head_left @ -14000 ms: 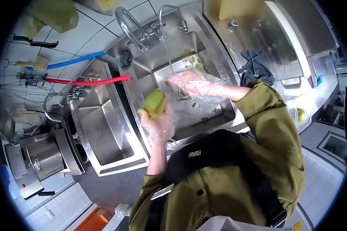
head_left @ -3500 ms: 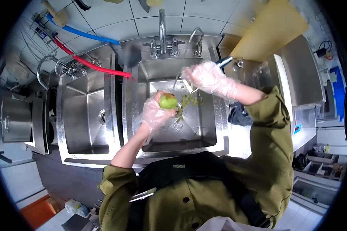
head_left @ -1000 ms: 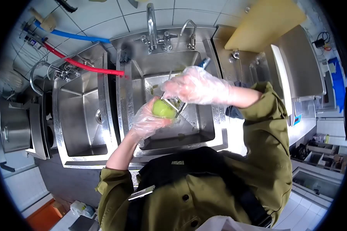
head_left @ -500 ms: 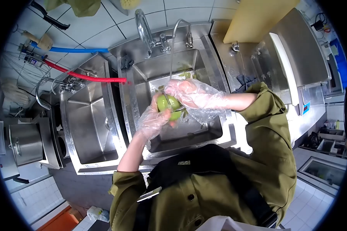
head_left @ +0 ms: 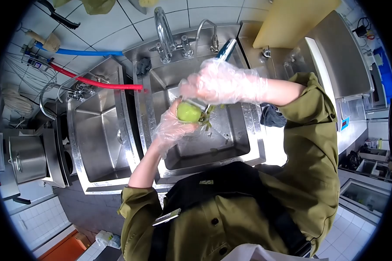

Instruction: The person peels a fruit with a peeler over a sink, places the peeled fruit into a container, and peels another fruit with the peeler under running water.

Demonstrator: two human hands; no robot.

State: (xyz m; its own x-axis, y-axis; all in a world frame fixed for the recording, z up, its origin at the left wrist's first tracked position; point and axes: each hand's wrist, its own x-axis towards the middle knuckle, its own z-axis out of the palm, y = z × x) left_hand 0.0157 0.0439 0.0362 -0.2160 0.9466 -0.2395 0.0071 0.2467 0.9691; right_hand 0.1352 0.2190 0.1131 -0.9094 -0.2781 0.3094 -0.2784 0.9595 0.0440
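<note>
While held over the right-hand sink basin [head_left: 231,143], so that parings fall among the green scraps already lying there, a green apple [head_left: 188,112] sits in the gloved left hand [head_left: 172,130], whose grip is closed around its underside. Gloved right hand [head_left: 220,82], grip closed on a blue-handled peeler [head_left: 225,48], lays the blade against the fruit's top, the handle pointing up toward the faucet [head_left: 163,28]. Adjacent: left sink basin [head_left: 96,139], red hose [head_left: 96,82], blue hose [head_left: 85,53], dark cloth [head_left: 272,116] on the table [head_left: 274,148].
</note>
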